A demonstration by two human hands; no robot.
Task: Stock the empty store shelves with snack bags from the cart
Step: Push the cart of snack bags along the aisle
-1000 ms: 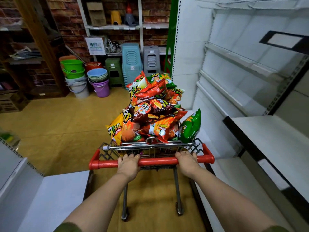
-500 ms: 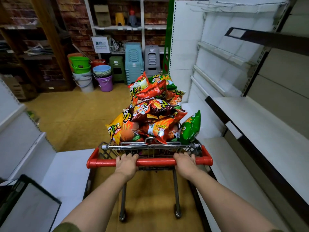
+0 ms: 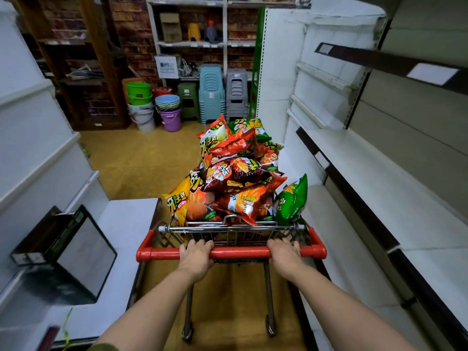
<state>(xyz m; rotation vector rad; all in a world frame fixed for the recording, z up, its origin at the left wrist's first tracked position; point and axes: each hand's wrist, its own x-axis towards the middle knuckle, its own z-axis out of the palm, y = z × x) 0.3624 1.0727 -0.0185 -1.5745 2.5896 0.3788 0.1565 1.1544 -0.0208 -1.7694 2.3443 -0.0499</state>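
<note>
Cart (image 3: 192,227): in the aisle, wire basket heaped with snack bags (image 3: 235,173) — red, orange, green.
Left hand (image 3: 196,257): fingers curled over the cart's red handle (image 3: 238,252).
Right hand (image 3: 285,254): fingers wrapped on the same handle — toward the cart's right end.
Shelves (image 3: 379,173): white, just right of the cart.

We wore an olive-green sleeve (image 3: 103,347) on our left arm, and only its edge showed at the near bottom. Both forearms were bare beyond it. A thin gold-coloured ring (image 3: 210,245) circled one finger of our left hand (image 3: 196,254).
</note>
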